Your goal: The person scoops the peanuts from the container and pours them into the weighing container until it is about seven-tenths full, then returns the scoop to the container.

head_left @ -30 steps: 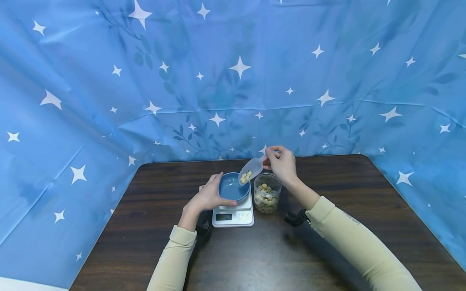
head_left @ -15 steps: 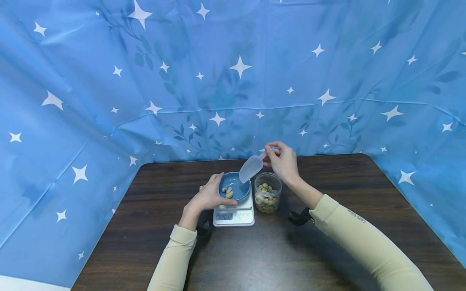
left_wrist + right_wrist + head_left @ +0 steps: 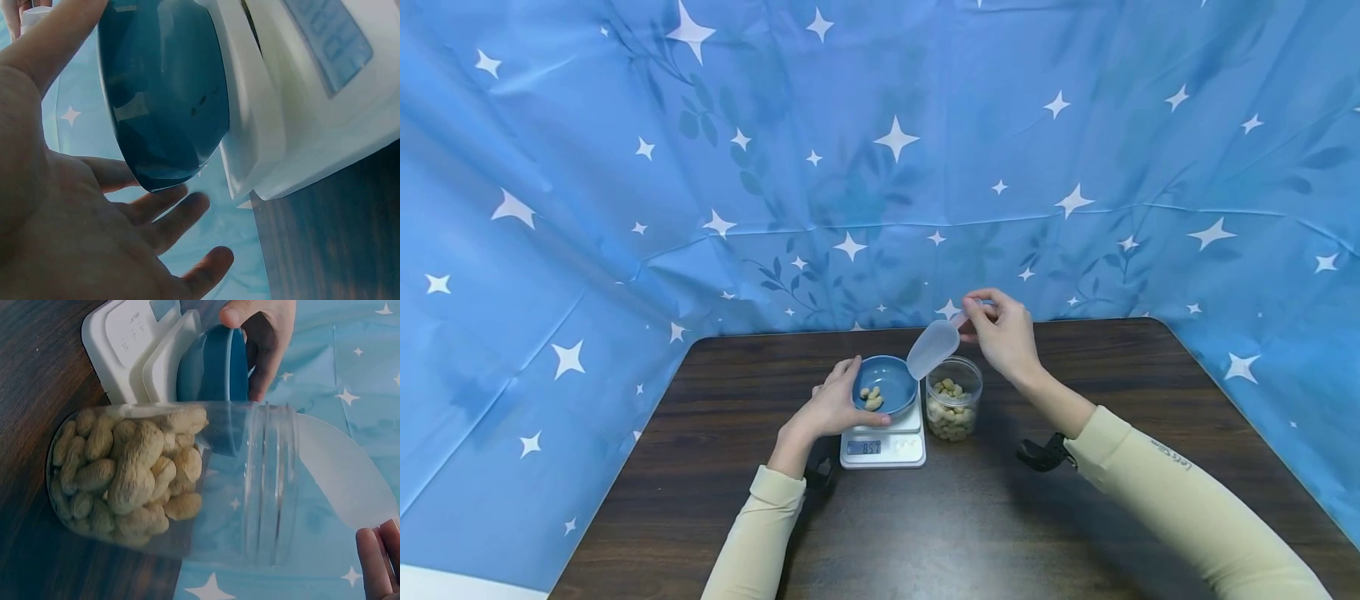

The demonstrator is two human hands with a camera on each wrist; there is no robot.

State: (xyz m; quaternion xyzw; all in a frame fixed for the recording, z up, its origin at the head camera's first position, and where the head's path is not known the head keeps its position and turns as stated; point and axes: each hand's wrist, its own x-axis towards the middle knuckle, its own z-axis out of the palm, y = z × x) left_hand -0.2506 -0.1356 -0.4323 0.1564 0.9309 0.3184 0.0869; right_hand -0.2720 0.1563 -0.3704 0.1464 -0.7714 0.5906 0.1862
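Observation:
A blue bowl (image 3: 889, 382) stands on a white kitchen scale (image 3: 887, 451), with several peanuts (image 3: 872, 397) in it. My left hand (image 3: 829, 407) holds the bowl from the left, thumb along the near rim and fingers on the far side. The scale's display is lit. My right hand (image 3: 1002, 335) pinches the handle of a translucent scoop (image 3: 934, 347), tilted down between the bowl and a clear jar (image 3: 269, 487). No peanuts show in the scoop. Unshelled peanuts (image 3: 134, 475) fill the lower part of the jar, just right of the scale.
The dark wooden table (image 3: 737, 383) carries the scale and jar near its far edge. Behind the table hangs a blue curtain (image 3: 850, 167) with white stars. A black wrist strap (image 3: 1043, 452) shows under the right wrist.
Peanuts have tipped out of the scoop into the bowl. The right hand and scoop have since moved right, toward the jar. The scale's display has lit up; the left hand stays put.

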